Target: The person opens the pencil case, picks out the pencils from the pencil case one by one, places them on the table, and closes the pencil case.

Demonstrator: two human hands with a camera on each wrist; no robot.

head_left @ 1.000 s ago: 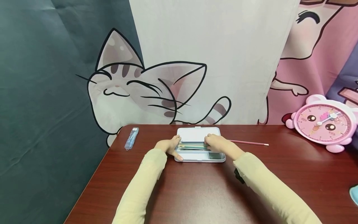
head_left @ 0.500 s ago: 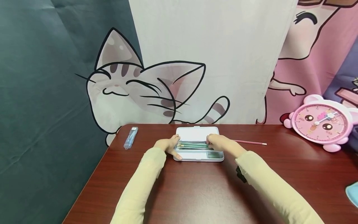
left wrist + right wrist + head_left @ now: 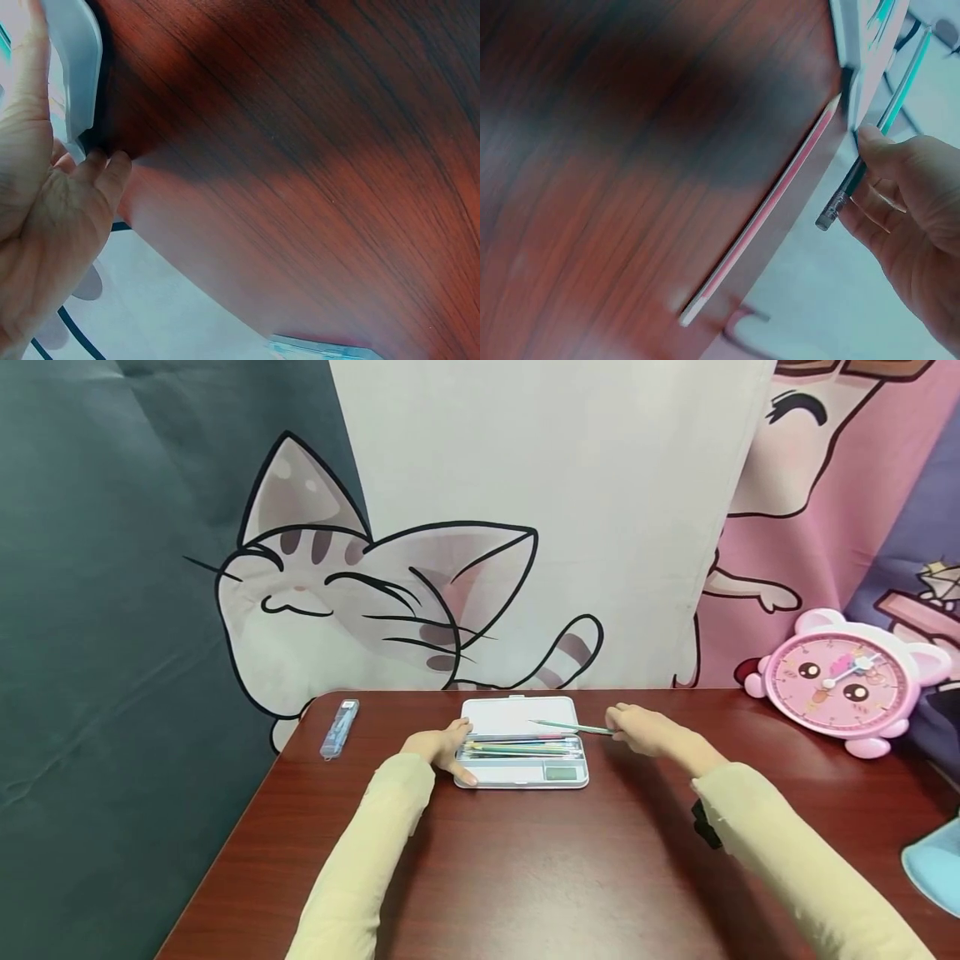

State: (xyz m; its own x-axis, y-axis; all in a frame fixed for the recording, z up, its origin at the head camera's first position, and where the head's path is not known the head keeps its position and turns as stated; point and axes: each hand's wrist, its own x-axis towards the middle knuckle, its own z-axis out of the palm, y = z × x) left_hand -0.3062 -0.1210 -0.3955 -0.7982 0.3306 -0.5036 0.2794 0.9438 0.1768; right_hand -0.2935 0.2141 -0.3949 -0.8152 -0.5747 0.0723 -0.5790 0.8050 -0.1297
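Observation:
My left hand point(image 3: 437, 750) rests with spread fingers on the left end of an open white pencil case point(image 3: 487, 775); in the left wrist view its thumb lies over the case's rim. Several pencils point(image 3: 517, 748) lie in the case's long compartment, with a dark green block point(image 3: 561, 773) in a small one. To the right of the case, my right hand point(image 3: 637, 729) pinches a green pencil point(image 3: 573, 727) near its end, tip pointing left over the lid. On the table by the case lies a red pencil point(image 3: 761, 210), hidden behind my right hand in the head view.
A clear blue slim box point(image 3: 340, 729) lies at the table's back left corner. A pink animal-shaped clock point(image 3: 840, 681) stands at the right, with a light blue thing point(image 3: 933, 864) at the right edge. Printed cloth hangs behind the table point(image 3: 525, 877).
My right hand has drawn the green pencil out of the case, up and to the right. My left hand stays on the case's left end. The head view has turned slightly right.

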